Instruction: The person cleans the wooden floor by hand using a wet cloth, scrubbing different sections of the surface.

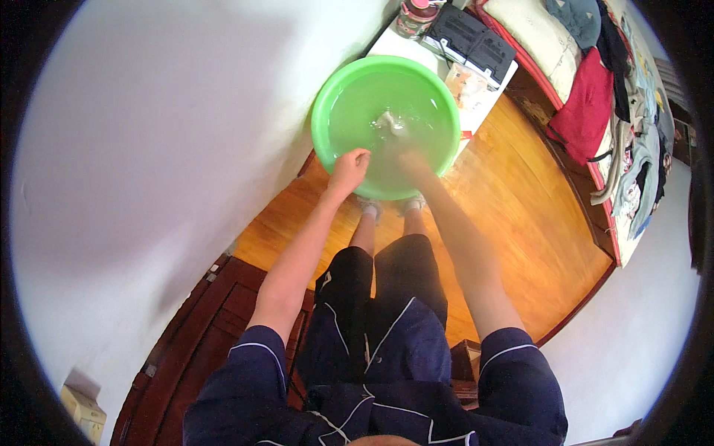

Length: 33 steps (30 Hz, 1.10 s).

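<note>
A round green plastic basin with water in it stands on the near end of a white table. A small whitish thing, perhaps a wet cloth, lies in the water near the middle, with ripples and glints around it. My left hand is over the basin's near left rim, its fingers curled; whether they hold anything does not show. Blurred by motion, my right hand is over the near right part of the basin, just below the whitish thing. Its fingers cannot be made out.
Behind the basin, the white table bears a dark flat device, a lidded jar and a printed packet. A wall rises at the left. A bed with clothes, including a red garment, stands at the right.
</note>
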{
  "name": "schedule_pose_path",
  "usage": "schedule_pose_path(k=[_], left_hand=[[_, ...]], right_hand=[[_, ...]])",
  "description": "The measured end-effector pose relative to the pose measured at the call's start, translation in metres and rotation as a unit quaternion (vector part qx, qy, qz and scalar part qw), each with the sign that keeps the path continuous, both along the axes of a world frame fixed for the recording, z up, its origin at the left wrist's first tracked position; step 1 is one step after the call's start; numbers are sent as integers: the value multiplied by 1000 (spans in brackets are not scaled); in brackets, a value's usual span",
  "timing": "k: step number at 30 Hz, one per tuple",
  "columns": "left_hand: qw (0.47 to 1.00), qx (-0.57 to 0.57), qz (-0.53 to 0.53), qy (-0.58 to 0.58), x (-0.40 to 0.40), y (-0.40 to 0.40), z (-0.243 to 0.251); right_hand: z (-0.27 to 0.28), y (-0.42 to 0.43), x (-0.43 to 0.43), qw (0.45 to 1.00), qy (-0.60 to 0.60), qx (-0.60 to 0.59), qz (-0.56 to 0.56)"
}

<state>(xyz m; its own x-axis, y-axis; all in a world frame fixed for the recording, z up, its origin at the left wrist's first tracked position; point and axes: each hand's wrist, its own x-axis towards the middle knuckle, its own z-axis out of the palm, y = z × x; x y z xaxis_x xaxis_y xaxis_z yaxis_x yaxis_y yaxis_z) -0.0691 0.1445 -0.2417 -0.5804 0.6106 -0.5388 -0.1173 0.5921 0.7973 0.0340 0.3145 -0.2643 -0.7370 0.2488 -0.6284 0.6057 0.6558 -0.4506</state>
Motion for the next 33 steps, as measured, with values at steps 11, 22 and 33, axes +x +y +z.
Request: schedule_pose_path(k=[11,22,33], left_hand=[[971,-12,46,-233,-4,40,-39],[986,-91,129,-52,-22,0,-17],[980,-15,-47,193,-15,-1,-9]], right_hand=[[92,-26,17,913,285,-106,-273],[34,-4,35,968,251,-20,-18],[-12,-34,-20,963,218,90,130]])
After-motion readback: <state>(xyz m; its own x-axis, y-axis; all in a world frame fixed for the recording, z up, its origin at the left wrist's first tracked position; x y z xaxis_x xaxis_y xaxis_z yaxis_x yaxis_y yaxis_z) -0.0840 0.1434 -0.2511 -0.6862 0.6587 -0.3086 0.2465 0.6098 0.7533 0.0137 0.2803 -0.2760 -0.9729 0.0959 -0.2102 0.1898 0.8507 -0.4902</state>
